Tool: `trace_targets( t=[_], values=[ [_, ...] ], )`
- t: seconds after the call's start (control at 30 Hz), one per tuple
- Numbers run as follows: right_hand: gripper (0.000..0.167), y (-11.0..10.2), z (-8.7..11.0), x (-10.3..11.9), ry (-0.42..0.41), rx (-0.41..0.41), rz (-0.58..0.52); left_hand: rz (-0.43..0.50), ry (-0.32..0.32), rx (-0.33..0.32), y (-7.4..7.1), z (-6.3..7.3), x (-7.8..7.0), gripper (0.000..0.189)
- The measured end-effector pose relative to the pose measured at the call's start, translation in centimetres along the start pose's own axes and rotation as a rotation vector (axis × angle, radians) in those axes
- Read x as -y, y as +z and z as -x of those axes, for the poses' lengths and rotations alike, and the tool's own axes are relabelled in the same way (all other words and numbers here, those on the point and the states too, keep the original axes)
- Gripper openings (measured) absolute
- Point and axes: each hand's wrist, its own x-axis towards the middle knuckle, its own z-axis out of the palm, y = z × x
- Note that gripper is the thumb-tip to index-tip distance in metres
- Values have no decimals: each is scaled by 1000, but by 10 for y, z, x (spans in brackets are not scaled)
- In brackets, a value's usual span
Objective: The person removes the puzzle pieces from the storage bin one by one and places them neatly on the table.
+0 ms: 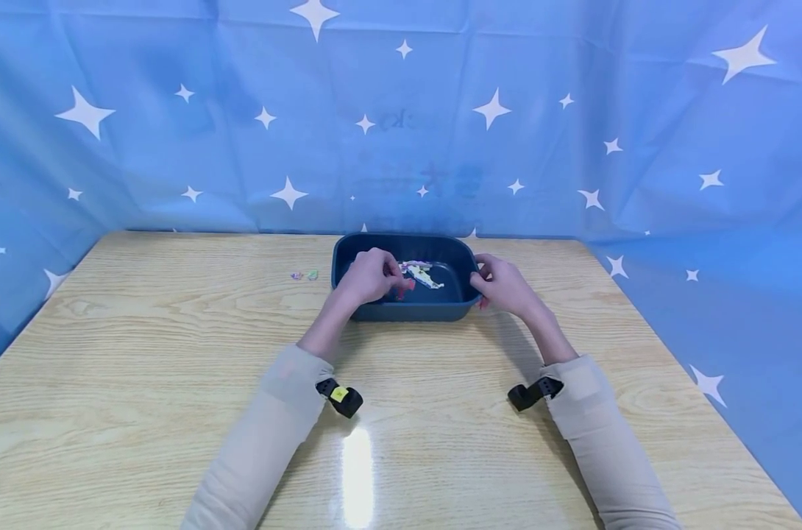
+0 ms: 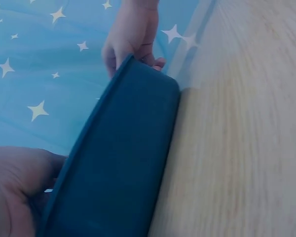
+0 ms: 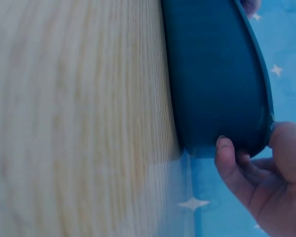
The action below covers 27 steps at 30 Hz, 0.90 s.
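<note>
A dark blue rectangular bin [image 1: 407,312] stands on the table, several small pale pieces [image 1: 424,277] with coloured marks lying on its floor. My left hand [image 1: 372,275] reaches over the bin's left part, fingers bent down inside; I cannot tell whether they hold a piece. In the left wrist view the bin wall hides those fingertips. At the other end, my right hand [image 1: 503,285] grips the bin's right rim, thumb at the top edge and fingers against the outer wall [image 3: 217,98].
Left of the bin, a small purple piece [image 1: 296,276] and a small green piece [image 1: 313,275] lie on the wooden table [image 1: 176,353]. A blue curtain with white stars [image 1: 401,147] hangs close behind the bin.
</note>
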Motion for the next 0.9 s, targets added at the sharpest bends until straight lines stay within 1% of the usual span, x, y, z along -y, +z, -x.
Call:
trace_targets(
  t=[0.07, 0.2, 0.27, 0.37, 0.47, 0.63, 0.8, 0.9],
  values=[
    [45, 0, 0, 0, 1, 2, -2, 35, 13, -25, -3, 1, 0, 15],
    [46, 0, 0, -1, 4, 5, -4, 145, 41, -65, -8, 3, 0, 18],
    [46, 0, -1, -2, 5, 5, -2, 202, 42, -79, -10, 3, -1, 15],
    [46, 0, -1, -2, 7, 3, -2, 274, 27, -89, -12, 4, -3, 9],
    [46, 0, 0, -2, 7, 1, -5, 321, 21, -100, -15, 5, -3, 4],
    [46, 0, 0, -2, -4, 1, -13, 379, 41, -144, -19, 6, -1, 6],
    [47, 0, 0, -1, -5, 4, -21, 439, 54, -159, -24, 8, 4, 7],
    [47, -1, 1, 0, -2, 5, -18, 446, 44, -163, -28, 11, 9, 7]
  ],
)
